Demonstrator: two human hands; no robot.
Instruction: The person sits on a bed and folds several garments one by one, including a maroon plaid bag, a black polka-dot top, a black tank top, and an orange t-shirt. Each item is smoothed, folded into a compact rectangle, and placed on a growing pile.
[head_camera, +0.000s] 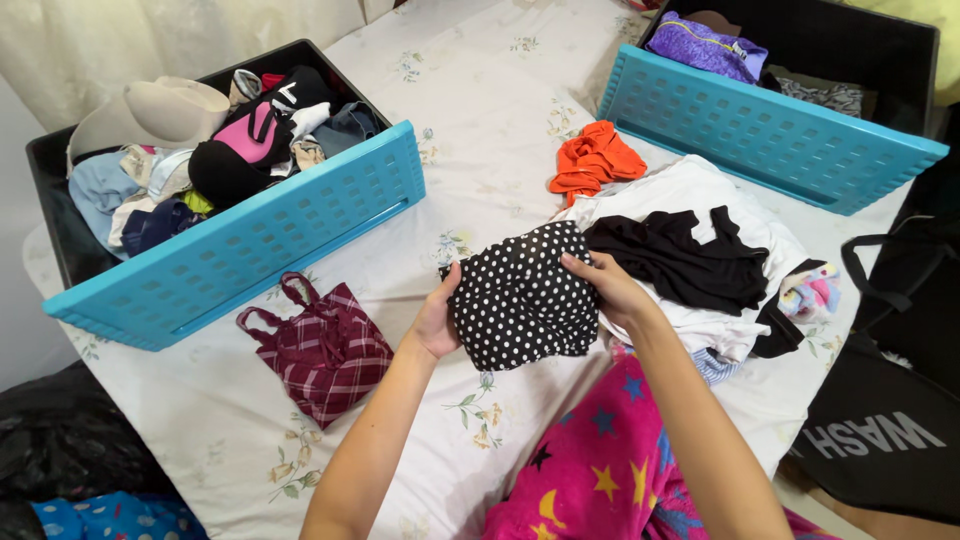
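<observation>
The black polka-dot garment (522, 295) sits at the centre of your view, held up just above the floral bedsheet (470, 110) between both of your hands. Your left hand (437, 318) is closed on its left edge, thumb on top and fingers tucked behind the cloth. Your right hand (606, 284) is pinched on its upper right corner, fingers curled over the fabric.

At 3 o'clock from the garment, just beside it, lies a heap of clothes: a black top (680, 260) spread over a white shirt (700, 190), with a small pastel piece (812, 292) at its far edge. At 1 o'clock rests a crumpled orange garment (594, 160). At 8 o'clock, apart from your left hand, a maroon plaid top (322, 348) lies flat on the sheet.

At 10 o'clock stands a blue-fronted drawer (240, 250) filled with mixed clothing. A second blue-fronted drawer (770, 130) stands at 1 o'clock, farther off, holding a purple item (705, 45).
</observation>
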